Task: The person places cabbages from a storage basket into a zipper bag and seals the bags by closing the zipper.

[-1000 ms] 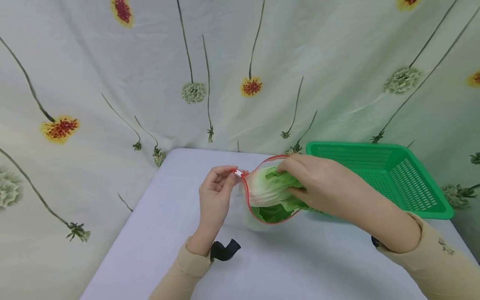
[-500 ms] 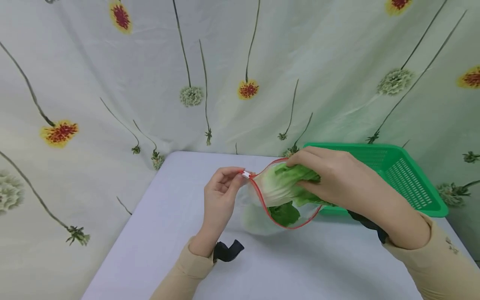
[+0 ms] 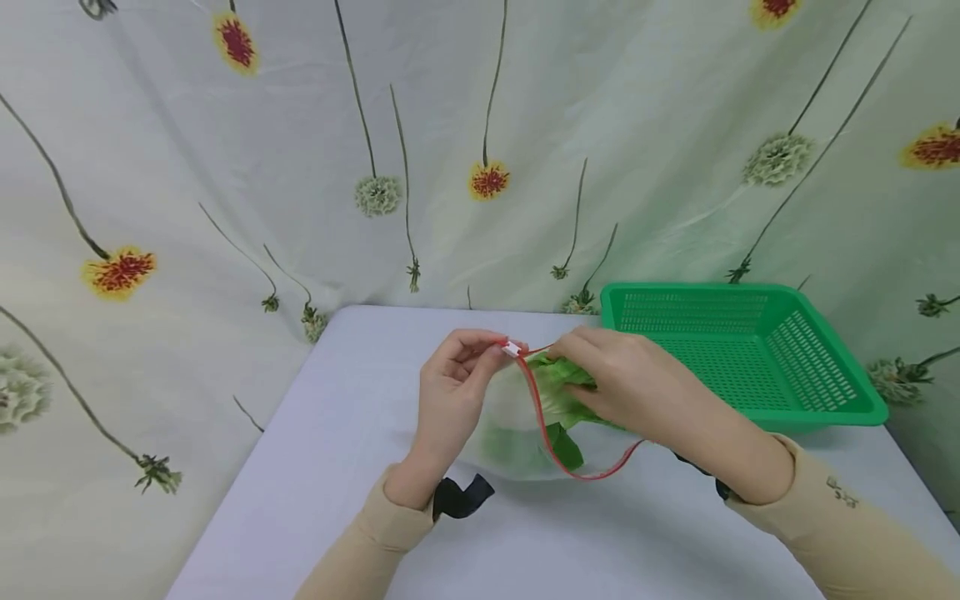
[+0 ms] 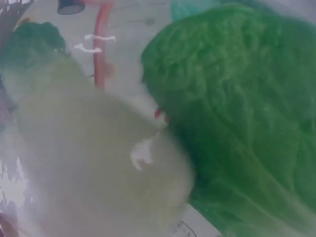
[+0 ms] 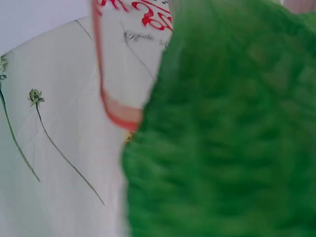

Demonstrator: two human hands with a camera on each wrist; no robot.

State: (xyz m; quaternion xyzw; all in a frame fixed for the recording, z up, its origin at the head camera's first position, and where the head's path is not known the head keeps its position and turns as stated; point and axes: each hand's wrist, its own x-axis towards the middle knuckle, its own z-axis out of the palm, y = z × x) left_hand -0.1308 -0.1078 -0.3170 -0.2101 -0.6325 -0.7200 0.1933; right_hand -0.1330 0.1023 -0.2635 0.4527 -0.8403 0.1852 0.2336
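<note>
A clear zip bag with a red rim [image 3: 542, 417] spans the space between the hands, its mouth facing right. With thumb and fingertips, my left hand [image 3: 453, 396] pinches the rim's corner by the white slider [image 3: 512, 349]. My right hand [image 3: 637, 379] grips the leafy end of a Chinese cabbage [image 3: 558, 387], whose pale base is inside the bag. Below it a darker green leaf [image 3: 566, 447] shows in the mouth. The left wrist view has a pale stalk [image 4: 98, 148] behind plastic; a green leaf [image 5: 222, 138] fills much of the right wrist view.
A green plastic basket [image 3: 750, 392] stands at the table's back right, behind my right forearm. The white-covered table [image 3: 337, 433] meets a flower-print cloth [image 3: 420, 125] hanging behind. A black strap [image 3: 461, 497] sticks out from my left wrist.
The cabbage has gone further left into the bag, pushed by my right hand. The left hand and the bag's corner have shifted slightly right, and the mouth looks narrower.
</note>
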